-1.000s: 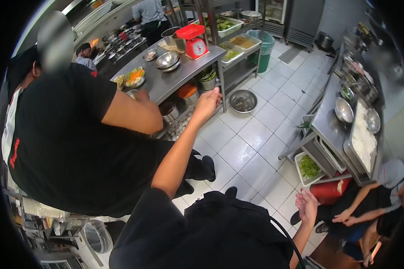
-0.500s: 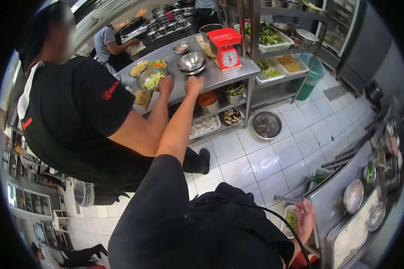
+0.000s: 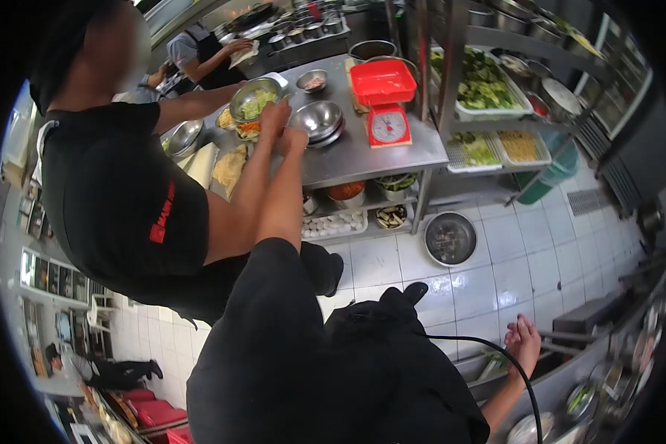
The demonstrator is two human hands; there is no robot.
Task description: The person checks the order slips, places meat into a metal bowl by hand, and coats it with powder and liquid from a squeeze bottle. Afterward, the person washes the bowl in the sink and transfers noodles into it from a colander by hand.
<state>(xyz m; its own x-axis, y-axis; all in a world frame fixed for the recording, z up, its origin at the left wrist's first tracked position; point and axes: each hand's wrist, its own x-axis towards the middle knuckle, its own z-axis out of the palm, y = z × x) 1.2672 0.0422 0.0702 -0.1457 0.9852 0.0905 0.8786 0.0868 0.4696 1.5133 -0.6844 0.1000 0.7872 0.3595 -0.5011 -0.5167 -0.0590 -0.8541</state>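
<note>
My left hand [image 3: 294, 140] is stretched forward over the steel counter, beside the near left edge of stacked metal bowls [image 3: 317, 122]. Its fingers look curled; their tips and anything in them are hidden. Close against it is a co-worker's hand [image 3: 276, 118], at a metal bowl of shredded pale-green vegetable [image 3: 254, 103], which is tilted above the counter. Low on the right, my right hand [image 3: 523, 344] hangs with its fingers partly bent and apart, holding nothing that I can see.
A red scale [image 3: 389, 127] stands right of the bowls. Below are white eggs [image 3: 334, 224] in a tray. A metal basin [image 3: 451, 238] sits on the tiled floor. Trays of greens [image 3: 488, 85] fill the shelves at right. The co-worker [image 3: 126, 177] stands close on my left.
My left hand has shifted left, from in front of the stacked bowls to beside the co-worker's hand. The co-worker's vegetable bowl has been raised and tilted. The view has shifted.
</note>
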